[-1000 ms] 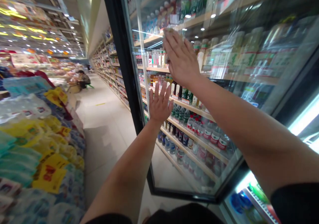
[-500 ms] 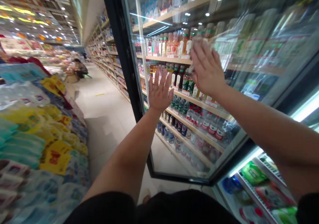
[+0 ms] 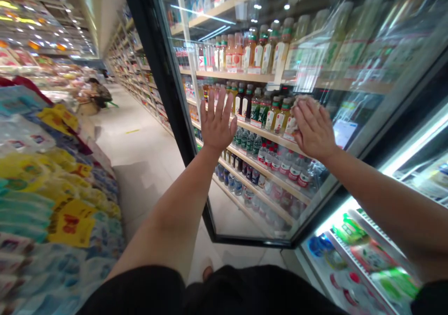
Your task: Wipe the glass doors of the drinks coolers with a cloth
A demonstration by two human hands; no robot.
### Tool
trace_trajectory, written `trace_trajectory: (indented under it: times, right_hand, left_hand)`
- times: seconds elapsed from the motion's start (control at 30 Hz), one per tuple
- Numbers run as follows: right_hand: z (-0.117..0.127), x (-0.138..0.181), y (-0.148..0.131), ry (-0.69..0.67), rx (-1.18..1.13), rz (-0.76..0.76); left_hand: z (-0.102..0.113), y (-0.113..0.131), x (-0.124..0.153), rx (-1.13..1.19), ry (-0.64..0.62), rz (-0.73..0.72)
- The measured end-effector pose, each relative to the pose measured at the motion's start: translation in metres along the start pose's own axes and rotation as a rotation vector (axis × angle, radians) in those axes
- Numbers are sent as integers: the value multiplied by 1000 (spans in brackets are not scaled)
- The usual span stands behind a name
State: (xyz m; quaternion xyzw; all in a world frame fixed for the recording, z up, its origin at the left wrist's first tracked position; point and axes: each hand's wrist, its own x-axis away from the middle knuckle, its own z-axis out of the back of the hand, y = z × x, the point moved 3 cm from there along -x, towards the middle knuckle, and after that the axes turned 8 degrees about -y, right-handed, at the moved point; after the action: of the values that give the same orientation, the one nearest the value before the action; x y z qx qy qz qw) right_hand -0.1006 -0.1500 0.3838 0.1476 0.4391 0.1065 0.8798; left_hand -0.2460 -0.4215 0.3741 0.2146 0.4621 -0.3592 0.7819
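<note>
A black-framed glass fridge door (image 3: 196,198) stands swung open in front of me. My left hand (image 3: 216,121) lies flat on the glass, fingers spread, near the door's left edge. My right hand (image 3: 314,130) presses a pale crumpled cloth (image 3: 301,101) against the glass further right, at about the same height; most of the cloth is hidden under the palm. Rows of drink bottles (image 3: 259,53) on shelves show through the glass.
Inside the fridge at lower right lie packaged goods (image 3: 350,228) on lit shelves. A display of bagged goods (image 3: 52,184) lines the left side of the aisle. Shelving (image 3: 135,79) runs down the aisle, and a person (image 3: 98,93) crouches far down it.
My right hand with the cloth has slid down and to the right across the glass, from upper shelf height to level with my left hand. The left hand has stayed flat on the door.
</note>
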Motion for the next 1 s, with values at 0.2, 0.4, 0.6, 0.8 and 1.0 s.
trace_trajectory:
  times: [0.2, 0.4, 0.6, 0.8, 1.0]
  right_hand:
    - [32, -5, 40, 382, -58, -270]
    - [18, 25, 60, 391, -80, -246]
    - [48, 6, 106, 440, -31, -448]
    - [36, -2, 68, 282, -69, -150]
    - [44, -40, 50, 334, -3, -222]
  left_hand:
    - [-2, -2, 1, -37, 33, -37]
    - [-1, -4, 3, -25, 69, -73]
    - [-1, -6, 4, -57, 127, -91]
    - [-2, -4, 6, -70, 128, -102]
    - [-1, -3, 6, -70, 139, -94]
